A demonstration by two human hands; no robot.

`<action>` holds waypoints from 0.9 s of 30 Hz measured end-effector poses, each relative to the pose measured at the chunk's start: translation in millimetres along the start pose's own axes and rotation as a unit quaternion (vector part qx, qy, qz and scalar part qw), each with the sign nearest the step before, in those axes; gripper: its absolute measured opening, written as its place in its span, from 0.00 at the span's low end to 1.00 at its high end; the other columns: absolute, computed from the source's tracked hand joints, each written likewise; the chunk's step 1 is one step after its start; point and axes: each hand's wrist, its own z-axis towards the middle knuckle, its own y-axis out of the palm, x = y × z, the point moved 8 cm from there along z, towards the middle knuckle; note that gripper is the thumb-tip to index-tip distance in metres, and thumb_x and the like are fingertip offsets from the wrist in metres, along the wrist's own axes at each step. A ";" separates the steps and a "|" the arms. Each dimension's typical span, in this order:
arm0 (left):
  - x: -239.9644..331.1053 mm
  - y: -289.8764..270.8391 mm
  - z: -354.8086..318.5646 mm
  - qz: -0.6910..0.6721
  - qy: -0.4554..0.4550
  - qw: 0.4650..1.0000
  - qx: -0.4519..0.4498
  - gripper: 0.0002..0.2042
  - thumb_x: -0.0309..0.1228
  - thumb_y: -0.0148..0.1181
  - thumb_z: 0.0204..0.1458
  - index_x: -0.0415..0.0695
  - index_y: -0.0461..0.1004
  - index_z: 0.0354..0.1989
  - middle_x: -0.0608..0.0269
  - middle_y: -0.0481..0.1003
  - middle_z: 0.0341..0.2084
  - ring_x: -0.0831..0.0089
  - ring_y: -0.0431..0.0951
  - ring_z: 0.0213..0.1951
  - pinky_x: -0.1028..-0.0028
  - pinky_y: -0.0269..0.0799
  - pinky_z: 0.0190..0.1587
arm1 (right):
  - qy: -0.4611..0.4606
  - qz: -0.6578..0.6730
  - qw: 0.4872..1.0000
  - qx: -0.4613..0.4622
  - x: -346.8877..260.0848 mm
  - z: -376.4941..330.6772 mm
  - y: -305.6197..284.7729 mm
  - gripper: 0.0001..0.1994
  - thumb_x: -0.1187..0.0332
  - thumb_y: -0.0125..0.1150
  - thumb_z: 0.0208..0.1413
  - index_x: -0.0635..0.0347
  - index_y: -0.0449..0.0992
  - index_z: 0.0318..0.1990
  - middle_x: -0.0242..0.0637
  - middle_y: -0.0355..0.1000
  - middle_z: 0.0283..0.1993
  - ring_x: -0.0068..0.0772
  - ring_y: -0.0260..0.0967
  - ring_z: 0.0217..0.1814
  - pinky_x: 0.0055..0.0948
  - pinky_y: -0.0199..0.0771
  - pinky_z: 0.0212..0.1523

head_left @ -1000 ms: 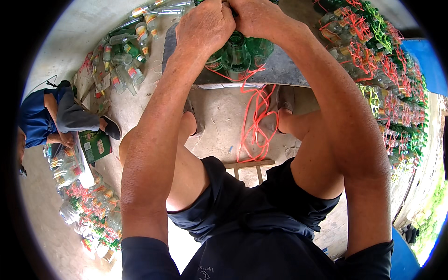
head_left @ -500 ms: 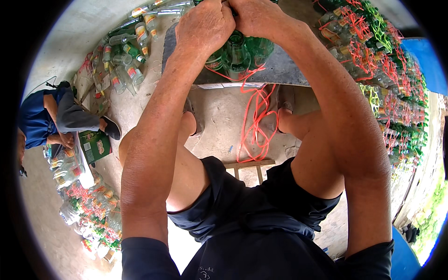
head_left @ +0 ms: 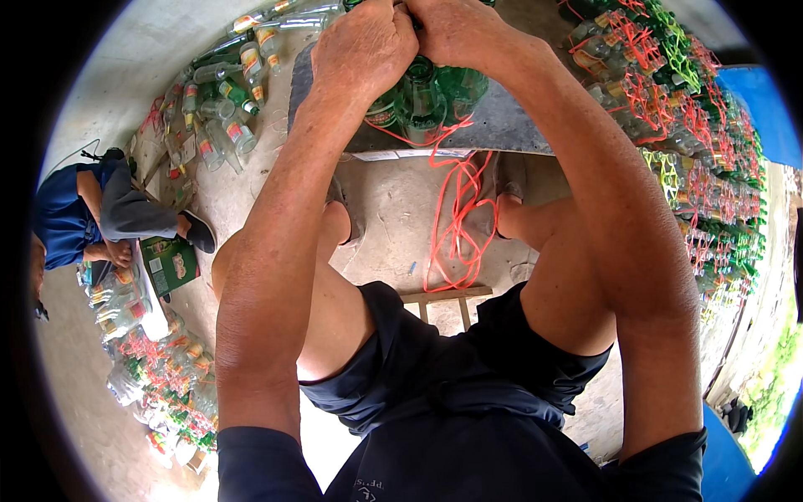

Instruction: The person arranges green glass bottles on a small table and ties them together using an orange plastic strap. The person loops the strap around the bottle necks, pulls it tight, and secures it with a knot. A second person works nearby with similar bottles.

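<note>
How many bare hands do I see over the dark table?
2: the left hand and right hand, close together at the picture's top, above green bottles on the table; their fingers are mostly hidden.

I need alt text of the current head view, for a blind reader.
A person's left hand and right hand meet over upright green glass bottles on a dark table; red cord hangs from its edge. Tied bottles are stacked at right, loose bottles lie at upper left, and another person in blue is at far left.
</note>
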 end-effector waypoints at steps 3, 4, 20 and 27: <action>1.0 -1.4 -0.7 -0.001 0.001 1.000 0.001 0.14 0.35 0.45 0.64 0.37 0.75 0.41 0.36 0.78 0.37 0.36 0.78 0.42 0.46 0.73 0.46 | -0.014 -0.005 1.000 0.002 0.4 0.2 2.5 0.10 0.72 0.60 0.52 0.68 0.78 0.39 0.53 0.77 0.38 0.53 0.78 0.42 0.43 0.79 0.42; 1.1 -1.8 -1.0 0.000 0.003 1.000 0.001 0.14 0.35 0.45 0.64 0.37 0.75 0.41 0.36 0.78 0.37 0.36 0.78 0.42 0.46 0.73 0.46 | -0.017 -0.008 1.000 0.004 0.1 0.3 3.3 0.10 0.72 0.60 0.52 0.68 0.78 0.39 0.53 0.77 0.38 0.52 0.78 0.42 0.43 0.79 0.43; 3.2 -1.3 -0.2 -0.016 0.004 1.000 0.002 0.13 0.35 0.46 0.64 0.38 0.74 0.41 0.35 0.78 0.37 0.36 0.77 0.44 0.46 0.72 0.48 | -0.005 -0.048 0.998 -0.043 4.7 0.7 7.1 0.10 0.71 0.61 0.52 0.65 0.80 0.40 0.51 0.77 0.40 0.49 0.78 0.43 0.39 0.79 0.45; -8.8 9.7 3.0 -0.024 -0.034 0.998 -0.052 0.17 0.40 0.44 0.66 0.45 0.77 0.49 0.38 0.79 0.41 0.40 0.79 0.47 0.48 0.72 0.47 | 0.099 0.007 0.994 -0.050 6.6 -2.0 4.3 0.10 0.67 0.62 0.48 0.61 0.83 0.36 0.52 0.81 0.38 0.54 0.81 0.44 0.49 0.82 0.44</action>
